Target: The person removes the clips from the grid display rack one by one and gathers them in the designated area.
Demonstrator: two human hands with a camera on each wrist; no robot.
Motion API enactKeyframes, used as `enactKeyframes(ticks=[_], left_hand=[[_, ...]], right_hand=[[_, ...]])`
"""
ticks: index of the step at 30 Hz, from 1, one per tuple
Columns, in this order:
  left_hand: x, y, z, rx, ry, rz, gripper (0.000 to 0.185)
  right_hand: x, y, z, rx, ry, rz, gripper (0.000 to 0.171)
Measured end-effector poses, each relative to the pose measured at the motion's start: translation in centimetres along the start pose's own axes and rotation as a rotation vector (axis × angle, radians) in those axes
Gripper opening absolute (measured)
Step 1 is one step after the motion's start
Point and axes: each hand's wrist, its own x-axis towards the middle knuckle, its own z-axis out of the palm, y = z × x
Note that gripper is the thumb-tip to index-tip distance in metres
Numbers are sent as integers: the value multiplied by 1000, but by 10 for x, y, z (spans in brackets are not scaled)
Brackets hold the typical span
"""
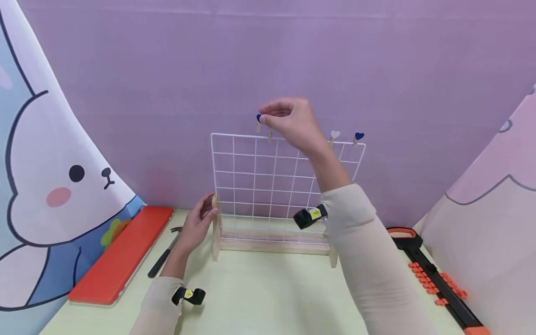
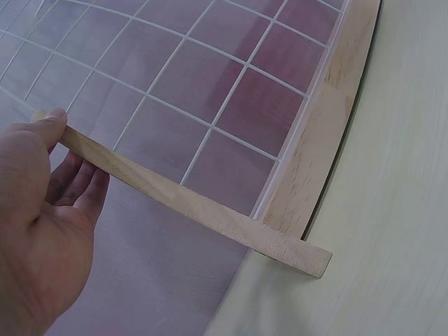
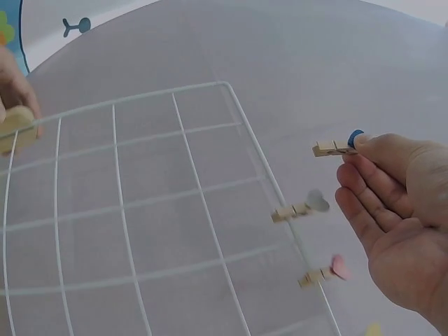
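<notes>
A white wire grid panel point(image 1: 254, 172) stands upright in a wooden base point(image 1: 274, 245). My left hand point(image 1: 197, 226) holds the wooden side post point(image 2: 189, 203) near its upper end, thumb on one side and fingers on the other. Above the grid's top wire, my right hand point(image 1: 295, 123) pinches a small wooden clothespin with a blue heart point(image 3: 336, 148) between thumb and forefinger. Clipped along that wire are a white-heart clothespin point(image 3: 301, 210) and a pink-heart clothespin point(image 3: 324, 273). Farther right on it sit another white-heart clothespin point(image 1: 334, 135) and a blue-heart clothespin point(image 1: 358, 137).
On the left, a red flat case point(image 1: 125, 256) lies beside a black-handled hammer point(image 1: 165, 253). A black tool with orange parts point(image 1: 437, 279) lies at the right edge of the pale table point(image 1: 251, 293). A purple cloth point(image 1: 167, 70) hangs behind the grid.
</notes>
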Motion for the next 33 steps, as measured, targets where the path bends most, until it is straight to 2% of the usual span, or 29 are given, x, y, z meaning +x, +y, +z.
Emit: enactKeyframes(ticks=[17, 25, 33], left_hand=[[0, 0, -4, 9, -4, -7, 55], [0, 0, -5, 6, 4, -11, 55], [1, 0, -5, -13, 3, -1, 55]], right_hand=[[-50, 27, -55, -169, 34, 39, 21], [-70, 43, -72, -192, 64, 50, 23], [-94, 63, -88, -270, 18, 104, 25]])
